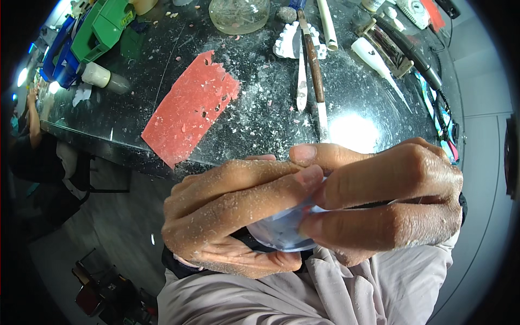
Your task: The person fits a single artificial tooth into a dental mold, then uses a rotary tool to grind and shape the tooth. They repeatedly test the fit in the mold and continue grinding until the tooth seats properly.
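Note:
Dusty with white powder, my left hand (233, 208) is closed on one side of a translucent pale-blue curved piece (284, 227). My right hand (387, 197) grips its other side, and the fingertips of both hands meet over it. The fingers cover much of the piece, so I cannot tell its exact kind. Beyond the hands lies a red wax sheet (187, 111) with a ragged, holed end. A brown-handled wax knife (312, 67) and a slim metal spatula (301, 86) rest against a white plaster dental model (286, 40).
White shavings litter the dark glossy table (254, 108). At the back stand a glass jar (238, 15) and a green bin (103, 30). A white nozzle bottle (371, 54) and a black corded handpiece (409, 51) lie at the right. Another person's arm (34, 116) shows far left.

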Available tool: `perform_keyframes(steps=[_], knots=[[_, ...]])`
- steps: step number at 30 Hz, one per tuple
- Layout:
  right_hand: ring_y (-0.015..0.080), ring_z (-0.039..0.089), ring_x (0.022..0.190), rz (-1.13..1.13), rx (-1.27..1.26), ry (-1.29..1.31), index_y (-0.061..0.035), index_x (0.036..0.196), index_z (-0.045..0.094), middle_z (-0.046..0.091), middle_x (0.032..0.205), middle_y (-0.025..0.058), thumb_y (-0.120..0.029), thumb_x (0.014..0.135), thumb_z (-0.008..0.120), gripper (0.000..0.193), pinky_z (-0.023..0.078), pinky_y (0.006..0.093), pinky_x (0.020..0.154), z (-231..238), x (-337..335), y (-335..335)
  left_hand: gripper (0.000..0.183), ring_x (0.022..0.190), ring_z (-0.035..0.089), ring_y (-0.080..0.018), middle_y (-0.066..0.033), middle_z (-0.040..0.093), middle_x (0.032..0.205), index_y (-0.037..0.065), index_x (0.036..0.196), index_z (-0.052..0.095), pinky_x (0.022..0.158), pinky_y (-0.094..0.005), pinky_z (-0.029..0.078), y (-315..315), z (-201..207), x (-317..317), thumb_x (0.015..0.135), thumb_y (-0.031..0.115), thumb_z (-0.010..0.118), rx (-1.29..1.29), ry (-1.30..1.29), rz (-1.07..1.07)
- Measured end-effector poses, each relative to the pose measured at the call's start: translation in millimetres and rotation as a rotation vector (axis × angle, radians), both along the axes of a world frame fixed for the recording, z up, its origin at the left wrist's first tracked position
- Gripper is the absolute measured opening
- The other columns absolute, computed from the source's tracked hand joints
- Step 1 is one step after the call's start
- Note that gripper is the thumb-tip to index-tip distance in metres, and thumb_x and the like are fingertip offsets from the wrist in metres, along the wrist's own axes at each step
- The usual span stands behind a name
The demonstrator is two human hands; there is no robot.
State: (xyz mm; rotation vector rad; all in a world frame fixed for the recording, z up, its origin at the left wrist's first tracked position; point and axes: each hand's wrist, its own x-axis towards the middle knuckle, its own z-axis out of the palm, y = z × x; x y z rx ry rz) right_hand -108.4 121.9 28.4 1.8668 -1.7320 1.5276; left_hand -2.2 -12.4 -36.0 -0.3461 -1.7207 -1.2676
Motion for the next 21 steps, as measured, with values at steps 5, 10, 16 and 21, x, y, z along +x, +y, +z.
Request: perform_keyframes(steps=[5, 10, 16, 21], knots=[[0.0132, 0.061, 0.071, 0.207, 0.158, -0.189, -0.0029, 0.082, 0.069, 0.061, 0.081, 0.0115, -0.01, 0.072, 0.08, 0.016, 0.061, 0.0346, 0.072, 9, -15, 0, 0.057, 0.084, 0.07, -0.0247, -0.0146, 0.07, 0.095, 0.001, 0.103, 0.07, 0.072, -0.0364, 0.059, 0, 34, 16, 0.053, 0.022, 0.087, -0.035, -0.329, 0.052], [0.0219, 0.066, 0.081, 0.403, 0.254, -0.278, 0.0048, 0.085, 0.064, 0.059, 0.086, 0.0183, -0.006, 0.074, 0.079, 0.021, 0.06, 0.0406, 0.081, 18, -27, 1, 0.055, 0.087, 0.07, -0.0253, -0.0132, 0.071, 0.096, 0.002, 0.103, 0.069, 0.075, -0.0381, 0.058, -6, 22, 14, 0.054, 0.021, 0.087, -0.05, -0.112, -0.015], [0.0224, 0.067, 0.081, 0.399, 0.212, -0.297, 0.0037, 0.084, 0.063, 0.059, 0.085, 0.0173, -0.005, 0.074, 0.078, 0.02, 0.06, 0.0406, 0.081, 13, -28, 3, 0.055, 0.086, 0.07, -0.0251, -0.0109, 0.071, 0.094, 0.004, 0.102, 0.069, 0.074, -0.0364, 0.058, -1, 39, 18, 0.053, 0.021, 0.088, 0.044, -0.249, -0.014], [0.0231, 0.068, 0.08, 0.373, 0.202, -0.319, 0.0016, 0.08, 0.063, 0.06, 0.083, 0.016, -0.004, 0.072, 0.079, 0.019, 0.06, 0.0395, 0.08, 14, -19, -2, 0.043, 0.088, 0.069, -0.0231, -0.0066, 0.071, 0.089, 0.009, 0.092, 0.069, 0.074, -0.0345, 0.058, 8, 3, 10, 0.055, 0.02, 0.087, 0.042, 0.066, 0.145]])
